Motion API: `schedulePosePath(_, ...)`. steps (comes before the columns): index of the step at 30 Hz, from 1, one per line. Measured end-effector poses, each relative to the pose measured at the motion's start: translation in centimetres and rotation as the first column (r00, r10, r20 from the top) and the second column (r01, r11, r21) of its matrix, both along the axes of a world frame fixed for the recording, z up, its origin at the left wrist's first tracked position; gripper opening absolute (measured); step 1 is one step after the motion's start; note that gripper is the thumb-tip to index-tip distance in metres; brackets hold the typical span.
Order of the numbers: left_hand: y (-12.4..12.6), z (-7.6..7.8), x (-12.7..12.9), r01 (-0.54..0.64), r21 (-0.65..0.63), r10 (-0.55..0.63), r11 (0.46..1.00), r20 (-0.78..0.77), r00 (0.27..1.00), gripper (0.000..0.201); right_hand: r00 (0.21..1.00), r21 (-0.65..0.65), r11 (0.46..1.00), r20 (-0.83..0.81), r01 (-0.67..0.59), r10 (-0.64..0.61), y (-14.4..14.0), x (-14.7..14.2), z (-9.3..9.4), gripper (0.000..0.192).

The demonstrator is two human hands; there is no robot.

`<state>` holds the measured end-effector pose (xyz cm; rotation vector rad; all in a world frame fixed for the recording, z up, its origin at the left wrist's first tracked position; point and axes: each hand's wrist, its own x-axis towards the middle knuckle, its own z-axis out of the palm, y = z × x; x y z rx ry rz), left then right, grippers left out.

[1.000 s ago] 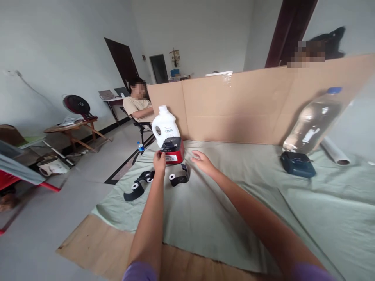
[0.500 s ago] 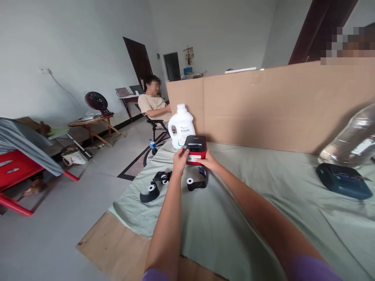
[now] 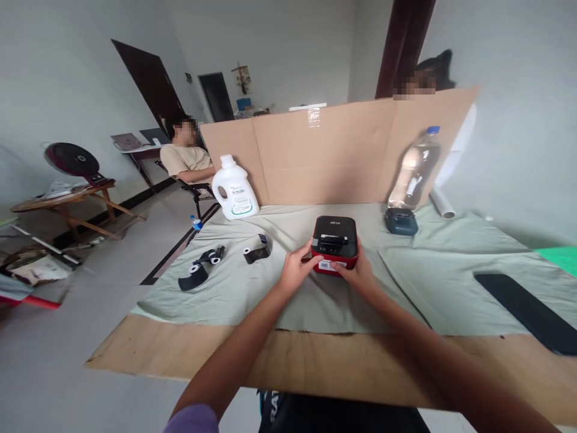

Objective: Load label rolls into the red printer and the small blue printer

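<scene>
A small red and black receipt printer sits on the green cloth, its slotted black lid facing up and a white label on its near red side. My left hand grips its left side, thumb on the front. From the right, my right hand clasps it, thumb on the label; the far fingers of both hands are hidden. Left of my hands lie a partly unrolled black paper roll and, farther left, more black rolls with white cores.
A white jug stands before a cardboard panel. At the right are a large clear bottle, a dark blue device and a flat black slab. One person sits at the left; another is behind the panel.
Both hands have brought the printer to the right, away from the jug and paper rolls, and nearer to me. The camera view has turned right.
</scene>
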<state>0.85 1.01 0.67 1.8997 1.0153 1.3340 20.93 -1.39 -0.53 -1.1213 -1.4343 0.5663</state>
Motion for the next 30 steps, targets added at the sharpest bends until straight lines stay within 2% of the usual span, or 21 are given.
schedulePosePath(3, -1.8, -1.9, -0.1, 0.01, -0.047, -0.01, 0.999, 0.002, 1.0, 0.053, 1.0, -0.003, 1.0, 0.015, -0.021, 0.021, -2.2, 0.1, -1.3, 0.097)
schedulePosePath(6, -2.3, -2.7, -0.3, -0.057, -0.034, 0.058, 0.998, 0.02, 0.998, 0.055, 0.996, -0.007, 0.996, -0.001, -0.085, 0.085, -2.4, 0.0, -1.3, 0.095)
schedulePosePath(10, -2.3, -2.3, -0.5, -0.144, 0.033, 0.144, 0.989, 0.001, 0.99, 0.048, 0.993, -0.02, 0.993, 0.002, -0.121, 0.121, -1.8, 0.2, -1.1, 0.092)
schedulePosePath(14, -2.1, -1.5, -0.7, -0.1, 0.057, 0.101, 0.993, -0.018, 0.995, 0.037, 0.99, -0.022, 0.99, 0.02, -0.139, 0.139, -2.0, 0.4, -1.2, 0.091)
schedulePosePath(22, -1.1, -2.1, -0.5, -0.066, 0.003, 0.066, 0.998, 0.055, 0.996, 0.035, 0.989, 0.014, 0.989, 0.017, -0.144, 0.144, -2.1, 0.4, -1.1, 0.087)
schedulePosePath(30, -0.6, -1.4, -0.3, -0.045, -0.095, 0.052, 0.995, 0.073, 0.996, 0.035, 0.99, 0.044, 0.99, 0.017, -0.138, 0.137, -1.8, 0.3, -1.6, 0.088)
